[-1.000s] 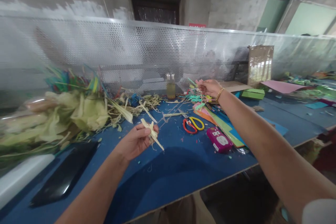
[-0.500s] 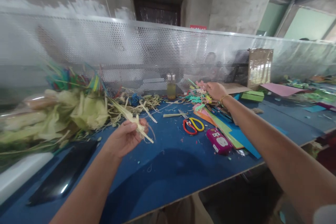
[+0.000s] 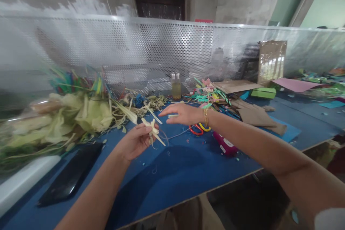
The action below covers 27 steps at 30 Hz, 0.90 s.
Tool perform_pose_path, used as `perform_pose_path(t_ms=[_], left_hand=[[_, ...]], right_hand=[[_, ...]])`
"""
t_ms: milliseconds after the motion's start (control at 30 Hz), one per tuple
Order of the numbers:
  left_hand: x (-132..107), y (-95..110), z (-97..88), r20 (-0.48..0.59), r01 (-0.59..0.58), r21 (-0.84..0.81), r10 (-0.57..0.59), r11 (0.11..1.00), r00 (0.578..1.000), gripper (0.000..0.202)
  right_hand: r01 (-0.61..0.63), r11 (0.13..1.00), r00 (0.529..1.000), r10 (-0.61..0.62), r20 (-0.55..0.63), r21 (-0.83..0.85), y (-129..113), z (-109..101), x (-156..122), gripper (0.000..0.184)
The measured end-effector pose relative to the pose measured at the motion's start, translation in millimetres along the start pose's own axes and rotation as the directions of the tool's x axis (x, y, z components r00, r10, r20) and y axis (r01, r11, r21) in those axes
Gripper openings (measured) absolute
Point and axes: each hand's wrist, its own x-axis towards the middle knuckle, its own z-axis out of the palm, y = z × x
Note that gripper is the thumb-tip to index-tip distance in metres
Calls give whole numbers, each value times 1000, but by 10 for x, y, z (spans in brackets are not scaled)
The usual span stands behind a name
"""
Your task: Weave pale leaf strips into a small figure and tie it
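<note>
My left hand [image 3: 134, 143] is closed on a small folded piece of pale palm leaf [image 3: 152, 132], held above the blue table [image 3: 172, 172]. A thin thread [image 3: 175, 136] trails from the leaf piece toward the right. My right hand [image 3: 183, 114] hovers just right of the leaf piece, fingers stretched out and apart, palm down, with a gold bangle at the wrist. Below that wrist lie red and yellow scissors [image 3: 198, 128], partly hidden by the arm.
A heap of pale leaves [image 3: 67, 118] and coloured strips fills the left. A small glass bottle [image 3: 175, 86] stands by the perforated metal screen [image 3: 161, 50]. Coloured paper bits [image 3: 208, 97], brown paper [image 3: 253, 115], a pink object [image 3: 225, 145] and a black phone [image 3: 72, 172] lie around.
My right hand has come back from the coloured paper bits at the far side to just beside the leaf piece. The left hand has stayed closed on the leaf piece, shifting slightly.
</note>
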Motion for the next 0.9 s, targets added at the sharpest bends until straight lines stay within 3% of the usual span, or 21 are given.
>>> perform_pose_path(t_ms=[100,233,467,667,900], left_hand=[[7,-13,6,13,-3,7,3,1000,1000,21],[8,-11,0,22,7,3,-8,1000,1000,21],[-17,-7,4,2,38,12,-38,999,999,16],[-15,10,2,6,49,28,-50,998,999,22],[5,-5,5,-39,37,37,-36,999,999,25]], right_hand=[[47,997,999,-46,-28,63,-120,212,114,24],[-36,982,995,53,-86,188,-78,256,98,11],[-123,840,972,208,-106,528,-33,104,-24,10],[-152,736,888,394,-235,660,25,-126,-114,13],[-55,568,942,301,-145,821,-47,-124,-214,15]])
